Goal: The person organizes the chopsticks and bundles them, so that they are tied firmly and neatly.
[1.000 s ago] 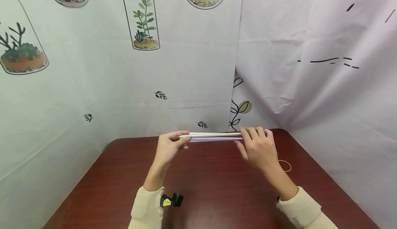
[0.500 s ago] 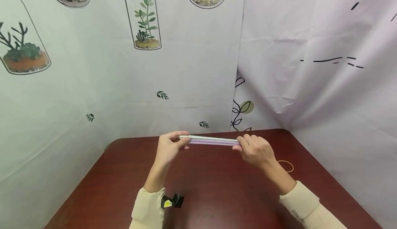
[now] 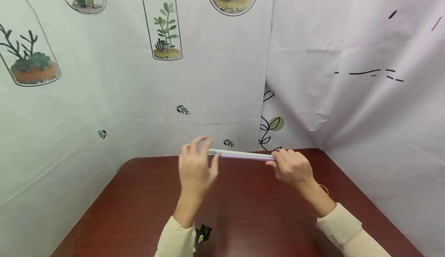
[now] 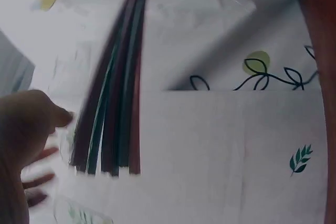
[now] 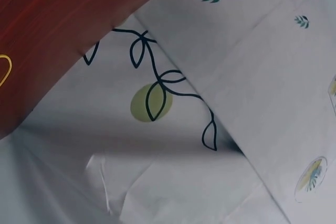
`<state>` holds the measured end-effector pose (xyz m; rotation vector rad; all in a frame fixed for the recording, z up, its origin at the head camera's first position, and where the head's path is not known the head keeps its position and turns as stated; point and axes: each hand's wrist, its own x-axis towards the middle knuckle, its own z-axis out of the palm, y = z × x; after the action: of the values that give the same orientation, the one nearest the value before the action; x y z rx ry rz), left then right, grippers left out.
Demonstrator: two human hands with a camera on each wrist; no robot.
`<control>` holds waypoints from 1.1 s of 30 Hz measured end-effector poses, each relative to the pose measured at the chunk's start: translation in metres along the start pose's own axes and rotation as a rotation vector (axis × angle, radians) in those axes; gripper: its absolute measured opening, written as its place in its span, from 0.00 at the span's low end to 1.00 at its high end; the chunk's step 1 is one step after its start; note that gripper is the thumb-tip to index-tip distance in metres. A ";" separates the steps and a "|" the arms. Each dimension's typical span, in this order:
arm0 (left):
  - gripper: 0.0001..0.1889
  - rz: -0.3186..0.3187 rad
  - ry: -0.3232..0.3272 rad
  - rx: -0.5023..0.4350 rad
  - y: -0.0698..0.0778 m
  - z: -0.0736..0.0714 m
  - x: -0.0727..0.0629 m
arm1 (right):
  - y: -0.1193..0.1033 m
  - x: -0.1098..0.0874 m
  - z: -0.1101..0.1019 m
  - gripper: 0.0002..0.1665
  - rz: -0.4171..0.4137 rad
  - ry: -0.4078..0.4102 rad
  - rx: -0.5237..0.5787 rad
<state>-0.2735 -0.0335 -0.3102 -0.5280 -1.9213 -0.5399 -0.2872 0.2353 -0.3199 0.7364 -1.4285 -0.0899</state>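
My right hand (image 3: 292,168) grips one end of a bundle of long, thin, straw-like sticks (image 3: 243,155), pale green and purple, held roughly level above the table's far edge. In the left wrist view the sticks (image 4: 118,98) look dark against the light and fan apart toward their free ends. My left hand (image 3: 196,170) is at the bundle's left end with fingers spread. The left wrist view shows that hand (image 4: 26,129) beside the sticks, with a gap between. The right wrist view shows neither the right hand nor the bundle.
A thin yellow loop like a rubber band (image 3: 324,188) lies on the dark red table (image 3: 243,210), partly behind the right forearm. A printed white curtain (image 3: 222,75) hangs behind the table and along its sides. A black strap piece (image 3: 203,233) sits by the left cuff.
Earlier the left hand pinched the bundle's left end; now it has let go and its fingers are spread. The right hand first had its fingers loosely over the other end, then closed round it.
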 end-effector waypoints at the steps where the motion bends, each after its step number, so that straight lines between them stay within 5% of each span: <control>1: 0.20 0.095 0.015 0.097 0.004 0.002 0.000 | -0.001 0.000 0.000 0.33 0.003 0.003 -0.002; 4: 0.24 0.284 -0.051 0.237 0.013 0.013 0.001 | -0.002 0.001 0.000 0.33 0.013 0.016 -0.012; 9: 0.28 0.284 -0.144 0.332 0.015 0.032 -0.002 | -0.003 0.003 0.000 0.33 0.019 0.027 -0.034; 17: 0.23 0.287 -0.092 0.333 0.008 0.041 -0.006 | -0.008 0.007 0.000 0.35 0.024 0.077 -0.071; 21: 0.08 0.334 0.033 0.352 0.004 0.044 -0.003 | -0.007 0.010 0.003 0.36 0.014 0.138 -0.076; 26: 0.08 0.373 0.162 0.363 -0.001 0.050 -0.005 | -0.007 0.009 0.007 0.35 -0.004 0.144 -0.080; 30: 0.10 0.393 0.144 0.333 -0.003 0.052 -0.009 | -0.006 0.006 0.007 0.36 -0.001 0.135 -0.091; 33: 0.22 0.384 0.085 0.298 -0.002 0.053 -0.012 | -0.004 0.003 0.006 0.36 0.010 0.121 -0.113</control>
<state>-0.3087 -0.0054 -0.3413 -0.6462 -1.7217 -0.0266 -0.2908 0.2276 -0.3194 0.6309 -1.3012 -0.1153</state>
